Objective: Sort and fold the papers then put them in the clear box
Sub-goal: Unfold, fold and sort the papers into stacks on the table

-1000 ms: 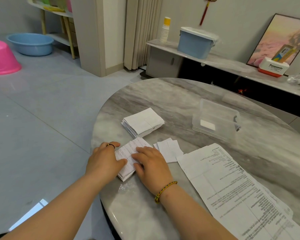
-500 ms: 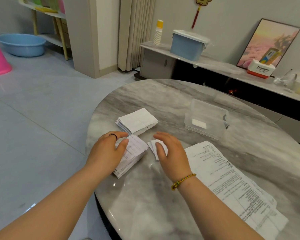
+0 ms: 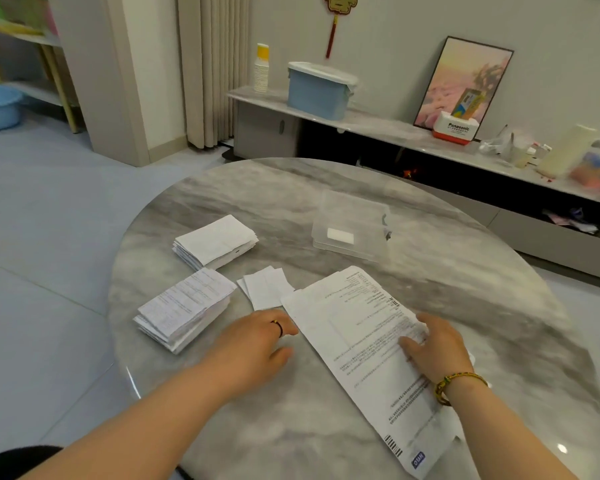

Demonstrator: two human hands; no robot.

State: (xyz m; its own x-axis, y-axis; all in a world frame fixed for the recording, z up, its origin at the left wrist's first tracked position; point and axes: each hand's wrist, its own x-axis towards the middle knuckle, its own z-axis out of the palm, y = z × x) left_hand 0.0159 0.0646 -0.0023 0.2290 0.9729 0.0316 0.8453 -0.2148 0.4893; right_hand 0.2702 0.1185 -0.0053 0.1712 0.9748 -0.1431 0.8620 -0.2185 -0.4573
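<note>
Right hand presses flat, fingers relaxed, on the long printed white paper sheet — left hand, loosely curled, grips nothing, perhaps touching that sheet's left edge.

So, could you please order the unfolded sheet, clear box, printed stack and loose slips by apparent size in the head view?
1. unfolded sheet
2. printed stack and clear box: these look alike and the box lies farther away, so unranked
3. loose slips

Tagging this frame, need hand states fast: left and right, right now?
Left hand: open, holding nothing, at the left edge of the sheet.
Right hand: open, fingers flat on the sheet.
</note>
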